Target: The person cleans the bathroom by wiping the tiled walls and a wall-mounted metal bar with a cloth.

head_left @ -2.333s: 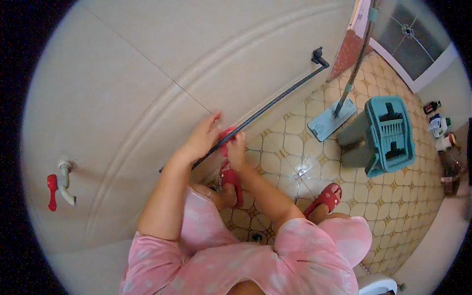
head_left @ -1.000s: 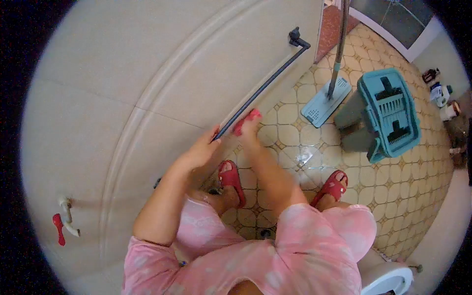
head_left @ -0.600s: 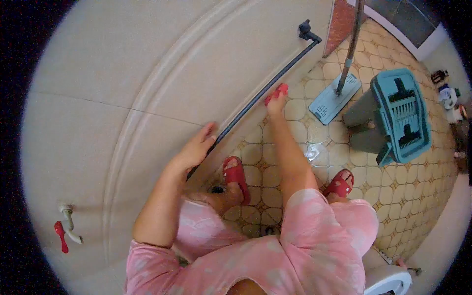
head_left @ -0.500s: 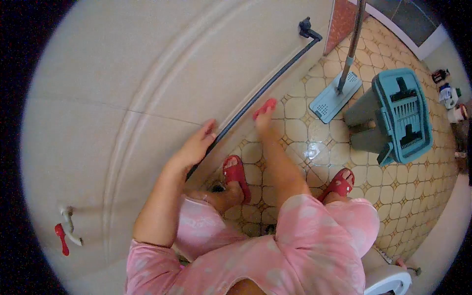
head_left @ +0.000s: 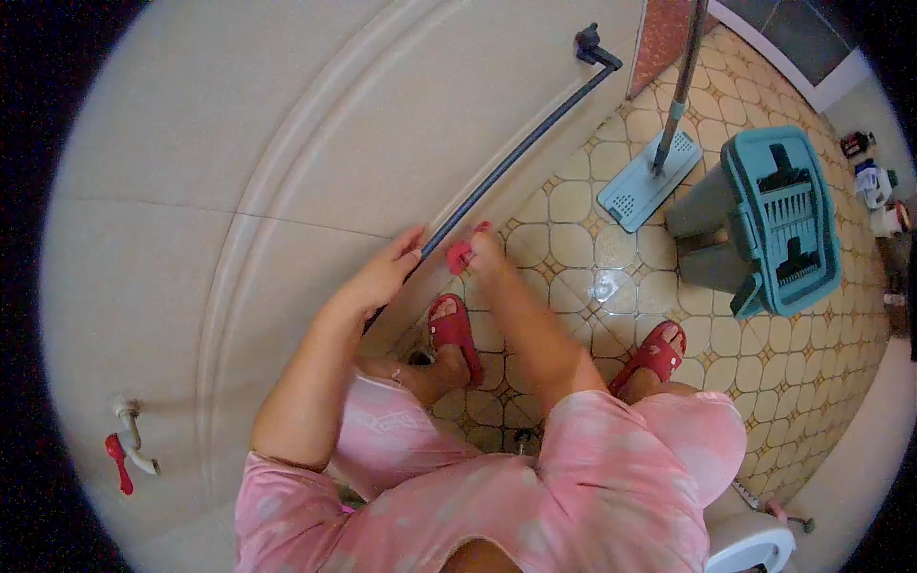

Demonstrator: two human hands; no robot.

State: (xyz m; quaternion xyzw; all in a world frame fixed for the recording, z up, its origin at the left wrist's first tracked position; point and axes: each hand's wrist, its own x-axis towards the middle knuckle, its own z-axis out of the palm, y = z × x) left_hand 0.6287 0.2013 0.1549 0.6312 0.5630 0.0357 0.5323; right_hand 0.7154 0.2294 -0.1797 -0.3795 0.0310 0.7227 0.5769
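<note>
A dark towel bar (head_left: 521, 148) runs along the pale tiled wall. My left hand (head_left: 382, 277) is on its lower end, curled over the bar with the fingertips close to the wall. Bent down past the bar, my right hand (head_left: 484, 256) grips a small red cloth (head_left: 460, 256) against the lower wall. The cloth is bunched, and its edges stick out on both sides of the fingers.
A flat mop (head_left: 650, 181) stands on the patterned floor tiles beside a grey-and-teal mop bucket (head_left: 783, 220). A red-handled tap (head_left: 119, 463) juts from the wall at lower left. Bottles (head_left: 871, 181) line the right wall, and a white toilet (head_left: 755, 554) is at lower right.
My right hand has moved left with the red cloth, from beside the bar's middle to nearer my left hand. My left hand stays on the bar.
</note>
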